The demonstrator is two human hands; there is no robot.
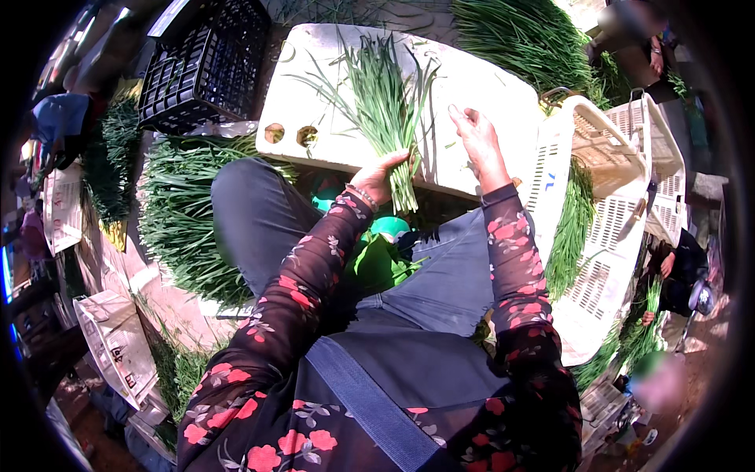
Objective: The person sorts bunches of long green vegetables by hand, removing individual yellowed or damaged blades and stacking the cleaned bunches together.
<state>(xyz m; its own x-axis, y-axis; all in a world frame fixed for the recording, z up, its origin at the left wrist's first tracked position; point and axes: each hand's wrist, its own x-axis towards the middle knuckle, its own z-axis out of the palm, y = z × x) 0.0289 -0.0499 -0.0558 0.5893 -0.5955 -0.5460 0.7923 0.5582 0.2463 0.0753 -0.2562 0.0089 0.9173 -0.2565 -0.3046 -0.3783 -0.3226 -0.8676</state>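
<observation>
My left hand grips a bunch of long green leafy stalks, perhaps garlic chives, near the pale stem ends. The leaves fan out over a white foam board in front of me, and the cut ends point back towards my lap. To the right of the bunch, my right hand is raised above the board with its fingers apart, holding nothing. Two round holes pierce the board at its near left, and a few loose leaf bits lie on it.
A black plastic crate stands at the back left. Heaps of green stalks lie at left and back right. A white slatted basket holding stalks is at my right. Other people work at both sides.
</observation>
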